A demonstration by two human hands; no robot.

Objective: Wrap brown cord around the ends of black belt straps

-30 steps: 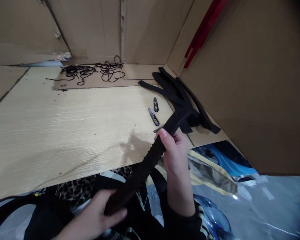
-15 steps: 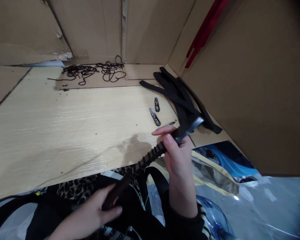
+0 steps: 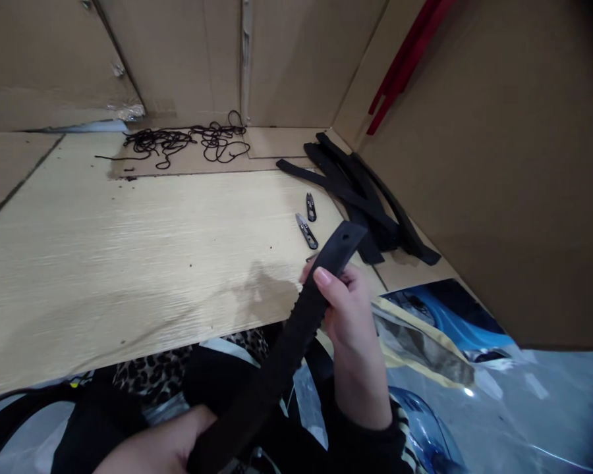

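L hand (image 3: 158, 442) cut off at lower edge; grip curled round near end of blk strip (image 3: 296, 329), fingers hidden. Strip held aslant across front edge of table (image 3: 103, 263); lower end not made out. 2 snips (image 3: 307, 232) seen beyond. R hand (image 3: 346, 309): grip wrapped round upper part, thumb on top, fingers mostly obscured. Strip pile (image 3: 363, 201) partly overlapped.
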